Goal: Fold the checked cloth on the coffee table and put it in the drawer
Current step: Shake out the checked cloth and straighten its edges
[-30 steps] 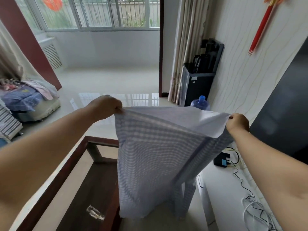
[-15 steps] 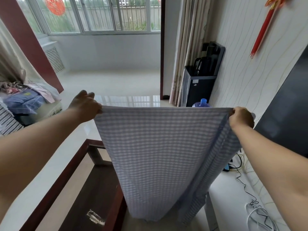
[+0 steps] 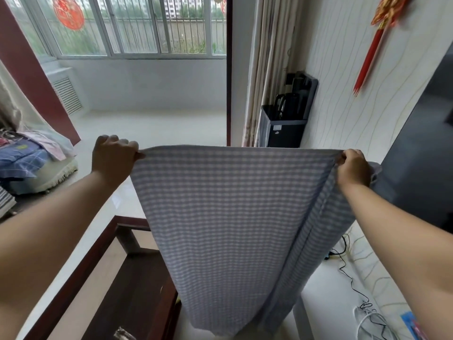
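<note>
Both grips are clamped on the cloth. The left hand (image 3: 114, 159) pinches the top left corner of the checked cloth (image 3: 228, 224), thumb and curled fingers closed over the edge. The right hand (image 3: 353, 168) grips the top right corner, fingers wrapped round a bunched bit of fabric. The two hands are well apart and level, so the top edge runs taut and straight between them. The cloth hangs down in the air in front of the person, spread flat and narrowing toward its lower end. On its right side a second layer folds back behind the front panel. It hangs over the near right part of the bench (image 3: 127, 278), a dark wood coffee table with a glass top; whether the hem touches anything cannot be told.

Further out, cables (image 3: 367, 312) lie on the white floor at the near right. A black water dispenser (image 3: 284, 123) stands far right against the wall, beside a curtain (image 3: 259, 69). A pile of clothes (image 3: 27, 155) sits at the far left.
</note>
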A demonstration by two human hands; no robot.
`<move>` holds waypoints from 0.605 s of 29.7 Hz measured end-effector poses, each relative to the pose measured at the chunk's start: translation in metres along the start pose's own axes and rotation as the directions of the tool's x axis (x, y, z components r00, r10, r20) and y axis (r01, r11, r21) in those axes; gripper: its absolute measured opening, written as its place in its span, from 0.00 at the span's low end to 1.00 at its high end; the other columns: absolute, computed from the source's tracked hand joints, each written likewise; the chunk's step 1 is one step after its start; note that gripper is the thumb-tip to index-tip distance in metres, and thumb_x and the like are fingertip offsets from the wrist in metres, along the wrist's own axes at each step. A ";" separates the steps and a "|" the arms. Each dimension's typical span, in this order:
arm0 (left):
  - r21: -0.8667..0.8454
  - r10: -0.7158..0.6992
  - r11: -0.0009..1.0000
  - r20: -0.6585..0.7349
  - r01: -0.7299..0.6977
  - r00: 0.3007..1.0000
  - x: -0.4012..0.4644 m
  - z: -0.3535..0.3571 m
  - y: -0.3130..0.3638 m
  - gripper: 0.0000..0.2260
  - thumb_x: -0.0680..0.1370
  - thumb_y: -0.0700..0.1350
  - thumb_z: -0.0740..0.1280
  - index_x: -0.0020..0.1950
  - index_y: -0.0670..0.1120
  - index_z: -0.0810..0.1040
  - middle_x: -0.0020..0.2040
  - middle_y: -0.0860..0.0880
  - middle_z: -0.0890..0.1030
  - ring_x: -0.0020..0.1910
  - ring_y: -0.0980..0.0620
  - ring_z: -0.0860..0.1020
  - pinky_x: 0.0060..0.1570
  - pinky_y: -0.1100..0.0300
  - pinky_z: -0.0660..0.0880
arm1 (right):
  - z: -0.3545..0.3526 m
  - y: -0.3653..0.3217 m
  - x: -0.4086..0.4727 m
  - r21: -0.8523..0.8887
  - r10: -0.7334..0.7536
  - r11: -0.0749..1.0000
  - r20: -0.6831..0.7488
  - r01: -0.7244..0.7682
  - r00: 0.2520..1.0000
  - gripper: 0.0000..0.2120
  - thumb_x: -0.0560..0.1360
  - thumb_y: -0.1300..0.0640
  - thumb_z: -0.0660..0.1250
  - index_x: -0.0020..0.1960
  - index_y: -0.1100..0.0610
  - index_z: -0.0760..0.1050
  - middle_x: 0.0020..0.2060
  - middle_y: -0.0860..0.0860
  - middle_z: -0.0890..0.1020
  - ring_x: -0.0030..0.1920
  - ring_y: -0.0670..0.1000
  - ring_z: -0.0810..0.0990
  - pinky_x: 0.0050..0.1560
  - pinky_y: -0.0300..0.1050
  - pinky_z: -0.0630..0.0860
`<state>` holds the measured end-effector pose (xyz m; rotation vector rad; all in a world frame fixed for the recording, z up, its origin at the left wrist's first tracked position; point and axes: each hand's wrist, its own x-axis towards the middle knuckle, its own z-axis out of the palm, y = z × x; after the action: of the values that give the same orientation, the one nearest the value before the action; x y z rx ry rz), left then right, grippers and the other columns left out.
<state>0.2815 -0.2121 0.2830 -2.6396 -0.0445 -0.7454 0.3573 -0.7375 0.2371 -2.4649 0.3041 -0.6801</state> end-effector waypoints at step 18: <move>-0.908 -0.468 -0.008 0.374 0.419 0.801 0.010 0.020 0.061 0.15 0.75 0.43 0.66 0.31 0.43 0.66 0.30 0.48 0.62 0.30 0.50 0.62 0.30 0.59 0.61 | 0.016 -0.013 0.016 0.277 0.370 0.898 -0.061 -0.341 0.927 0.14 0.79 0.63 0.55 0.59 0.66 0.74 0.54 0.57 0.71 0.60 0.59 0.72 0.57 0.44 0.66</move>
<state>0.3078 -0.2618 0.2502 -3.9913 -0.6896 -1.4233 0.3801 -0.7246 0.2391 -2.0487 0.6489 -0.6526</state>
